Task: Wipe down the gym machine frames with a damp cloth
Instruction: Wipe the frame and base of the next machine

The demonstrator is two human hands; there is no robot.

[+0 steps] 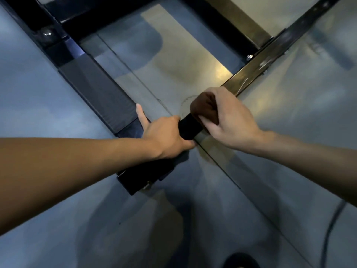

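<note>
- The cloth (204, 111), dark brown and bunched, is held in the grip of the right hand (228, 120) and pressed onto the bar (257, 68), a black frame member running diagonally from lower left to upper right.
- The left hand (166, 136) is wrapped round the same bar just below the cloth, thumb underneath; its index finger is stretched out toward the padded rail (96, 93).
- Risk: the two hands are nearly touching, so a stroke drawn downward is judged likely to run the cloth into the left knuckles.
- Risk: the cloth is wadded, so only a narrow strip of bar is judged to be covered; the far side may be left unwiped.
- Risk: bolts (249, 57) are seen at the joint further up the bar; the cloth could be snagged there.
- Risk: the floor (289, 132) looks glossy; drips from a damp cloth could leave it slick.
- Count: one cloth, two hands, one bar in hand, one padded rail, at least two further dark frame members at the top.
- The frame is motion-blurred; wetness on the bar cannot be told.
</note>
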